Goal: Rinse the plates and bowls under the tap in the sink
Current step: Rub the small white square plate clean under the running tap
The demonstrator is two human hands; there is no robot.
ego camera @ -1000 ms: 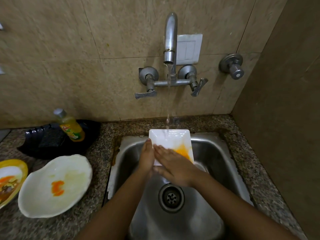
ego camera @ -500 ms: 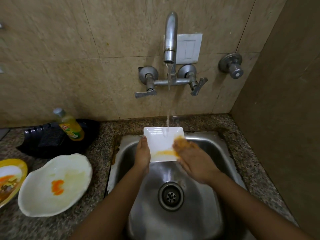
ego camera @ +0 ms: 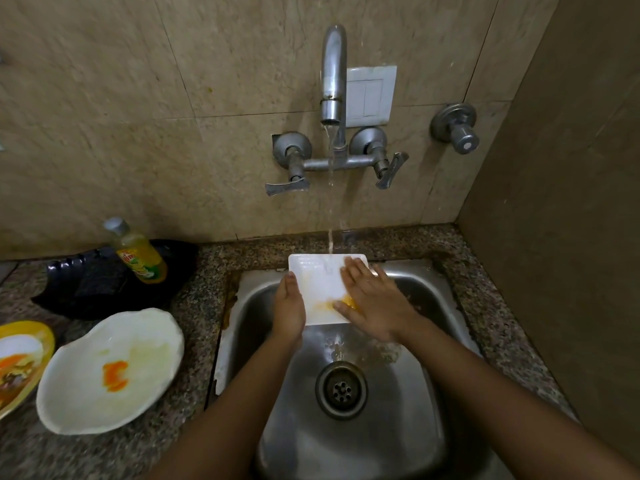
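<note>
The right hand's [ego camera: 375, 303] fingers [ego camera: 353, 270] lie straight and flat on the square white plate [ego camera: 317, 282], beside an orange smear. The left hand [ego camera: 289, 308] grips the plate's left edge, thumb on top. The plate is over the far side of the sink [ego camera: 419, 393], under the stream from the tap [ego camera: 333, 74]. A stained white bowl [ego camera: 110, 370] lies on the counter to the left.

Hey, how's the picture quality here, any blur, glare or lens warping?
Head view: the wide-angle lens bows the wall tiles and counter edge; light is dim and warm, with soft glare on the tap and sink floor; lower corners darken; the square plate and right hand look fairly sharp.
</note>
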